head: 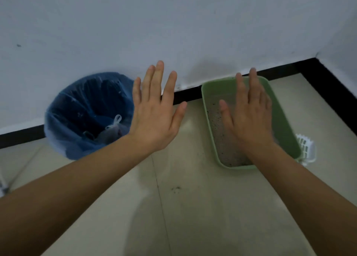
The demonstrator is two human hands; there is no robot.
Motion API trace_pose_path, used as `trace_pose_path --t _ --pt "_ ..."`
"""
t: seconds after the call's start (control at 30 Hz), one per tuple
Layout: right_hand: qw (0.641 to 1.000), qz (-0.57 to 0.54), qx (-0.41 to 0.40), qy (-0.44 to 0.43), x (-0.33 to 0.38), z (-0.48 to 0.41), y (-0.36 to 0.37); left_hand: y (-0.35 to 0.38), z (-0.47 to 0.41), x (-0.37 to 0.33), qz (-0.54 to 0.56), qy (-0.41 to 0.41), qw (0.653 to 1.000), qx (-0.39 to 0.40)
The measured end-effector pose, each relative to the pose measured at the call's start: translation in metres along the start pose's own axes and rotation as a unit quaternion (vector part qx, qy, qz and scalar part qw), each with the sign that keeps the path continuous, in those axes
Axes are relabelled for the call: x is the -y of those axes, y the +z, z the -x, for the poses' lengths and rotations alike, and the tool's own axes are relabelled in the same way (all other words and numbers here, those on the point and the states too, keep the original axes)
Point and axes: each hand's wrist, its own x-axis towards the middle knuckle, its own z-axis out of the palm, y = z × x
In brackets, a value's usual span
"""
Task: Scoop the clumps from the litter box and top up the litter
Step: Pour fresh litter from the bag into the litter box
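Note:
A green litter box [284, 120] sits on the floor against the wall at the right, with grey litter [216, 120] inside. A white slotted scoop [307, 149] lies on the floor just right of the box. My right hand [249, 116] is stretched out flat above the box, fingers straight, holding nothing. My left hand [156, 111] is also held out flat with spread fingers, in the air between the bin and the box, and it is empty too.
A round bin with a blue plastic liner [87, 113] stands against the wall at the left, with a knotted white bag inside. A black skirting strip [289, 66] runs along the white wall. A few litter grains [175, 189] lie on the beige floor tiles.

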Motion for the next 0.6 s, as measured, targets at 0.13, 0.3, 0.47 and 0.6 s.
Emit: trace_pose_path --t 0.13,0.3,0.47,0.6 --pt "0.999 -0.034 0.030 0.012 0.049 -0.038 -0.084 -0.100 -0.017 0.015 -0.017 -0.049 0.997 0.055" --pt "0.998 -0.037 0.011 -0.048 0.124 -0.132 -0.244 -0.282 -0.094 0.040 -0.035 -0.078 0.996 -0.002" --pt "0.990 -0.068 -0.056 -0.108 0.233 -0.246 -0.462 -0.537 -0.194 0.057 -0.079 -0.093 0.988 -0.099" --pt "0.975 -0.098 -0.108 -0.170 0.309 -0.295 -0.611 -0.715 -0.225 0.061 -0.121 -0.145 0.969 -0.159"
